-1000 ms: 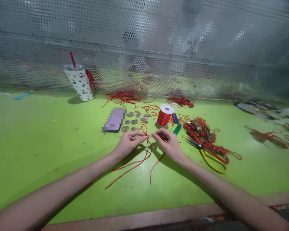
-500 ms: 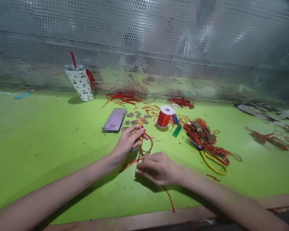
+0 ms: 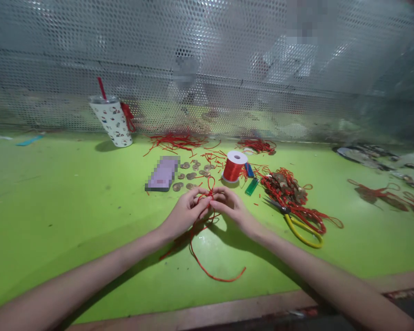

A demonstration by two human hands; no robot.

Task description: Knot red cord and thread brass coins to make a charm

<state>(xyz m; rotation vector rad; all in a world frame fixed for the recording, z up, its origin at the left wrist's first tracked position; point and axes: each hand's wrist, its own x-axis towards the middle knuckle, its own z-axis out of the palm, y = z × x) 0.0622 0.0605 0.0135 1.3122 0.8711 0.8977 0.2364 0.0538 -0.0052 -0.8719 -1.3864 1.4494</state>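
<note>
Both hands meet over the middle of the green table, pinching one red cord [image 3: 207, 273]. My left hand [image 3: 189, 209] is closed on it from the left, thumb and fingertips together. From the other side my right hand [image 3: 232, 208] grips the same cord close by, fingertips almost touching those of the left. A small loop stands up above the fingers, and a long tail curves down onto the table in front. The fingers partly hide the knotted part. Just beyond the hands lie several holed coins [image 3: 191, 176].
Behind the coins stands a spool of red thread [image 3: 233, 168], with a green lighter [image 3: 252, 187] beside it. Scissors [image 3: 301, 228] lie by a pile of corded coins [image 3: 285, 187] at right. A phone [image 3: 163, 174] and a tumbler [image 3: 113, 122] are at left. Perforated metal sheeting [image 3: 141, 82] closes off the back.
My right hand has moved up and away from me to join the left at the knot. The cord's tail now hangs in a wide curve. My left hand keeps its pinch.
</note>
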